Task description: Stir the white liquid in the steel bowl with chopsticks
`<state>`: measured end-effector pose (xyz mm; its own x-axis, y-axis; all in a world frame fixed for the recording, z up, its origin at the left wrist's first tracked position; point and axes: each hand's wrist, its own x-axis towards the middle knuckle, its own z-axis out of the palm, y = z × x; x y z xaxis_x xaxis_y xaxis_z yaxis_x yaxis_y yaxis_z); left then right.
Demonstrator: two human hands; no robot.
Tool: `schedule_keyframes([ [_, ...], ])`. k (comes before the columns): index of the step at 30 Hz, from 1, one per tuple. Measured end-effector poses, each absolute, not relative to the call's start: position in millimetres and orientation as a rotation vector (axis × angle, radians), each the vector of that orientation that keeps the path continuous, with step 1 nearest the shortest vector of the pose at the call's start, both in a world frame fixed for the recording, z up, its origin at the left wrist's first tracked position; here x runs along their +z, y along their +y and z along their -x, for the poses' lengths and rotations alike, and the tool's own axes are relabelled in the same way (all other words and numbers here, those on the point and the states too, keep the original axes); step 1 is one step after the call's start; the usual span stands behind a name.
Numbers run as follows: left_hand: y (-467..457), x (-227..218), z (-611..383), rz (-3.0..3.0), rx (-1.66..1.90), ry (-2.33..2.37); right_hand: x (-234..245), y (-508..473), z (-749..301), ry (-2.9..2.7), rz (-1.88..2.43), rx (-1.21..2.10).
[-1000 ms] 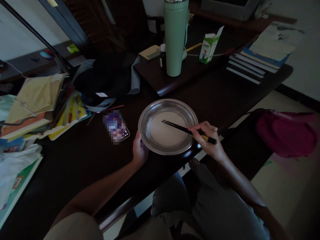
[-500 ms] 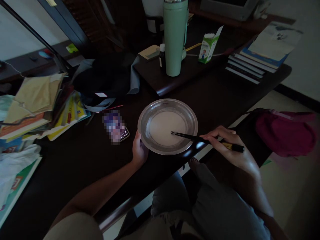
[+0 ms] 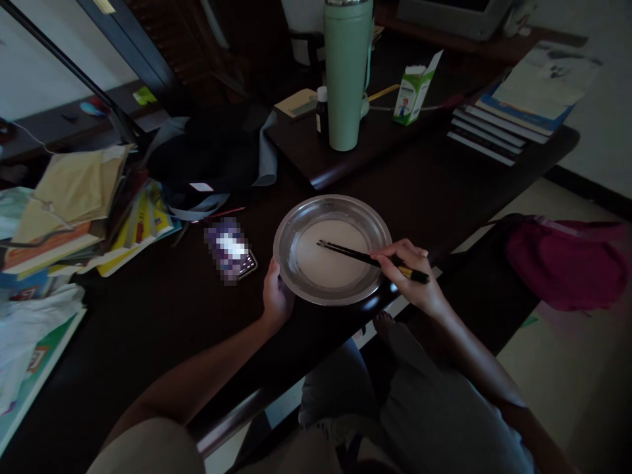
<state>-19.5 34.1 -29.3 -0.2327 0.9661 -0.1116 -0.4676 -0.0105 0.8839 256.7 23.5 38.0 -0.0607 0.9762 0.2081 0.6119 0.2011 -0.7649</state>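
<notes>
A round metal bowl (image 3: 291, 283) stands near the front edge of the dark table, with a milky white liquid (image 3: 340, 263) in its bottom. My left hand (image 3: 277, 296) grips the bowl's rim at the near left, thumb on the outside and the other fingers hidden behind it. In my right hand (image 3: 409, 273) is a pair of black chopsticks (image 3: 355, 253) with gold-patterned ends. They slant left over the bowl, tips close together at the liquid; whether the tips dip in, I cannot tell.
A phone (image 3: 231, 250) lies left of the bowl. Behind stand a green flask (image 3: 348, 79), a small dark bottle (image 3: 322, 112) and a green-white box (image 3: 412, 95). Books (image 3: 523, 99) are stacked at right, papers (image 3: 74, 184) and a black bag (image 3: 207, 151) at left. A magenta bag (image 3: 565, 263) sits beyond the table's right edge.
My right hand has moved left and slightly up, carrying the chopstick tips farther left across the bowl. My left hand and the bowl stay nearly in place.
</notes>
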Motion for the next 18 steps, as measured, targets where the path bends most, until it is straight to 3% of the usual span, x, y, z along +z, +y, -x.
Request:
schedule_keyframes([
  [8, 36, -36, 22, -0.666, 1.519, 1.063, 53, 8, -283, -1.699, 1.543, 0.507],
  [18, 38, -37, 22, -0.652, 1.533, 1.024, 69, -2, -286, -1.772, 1.451, 0.735],
])
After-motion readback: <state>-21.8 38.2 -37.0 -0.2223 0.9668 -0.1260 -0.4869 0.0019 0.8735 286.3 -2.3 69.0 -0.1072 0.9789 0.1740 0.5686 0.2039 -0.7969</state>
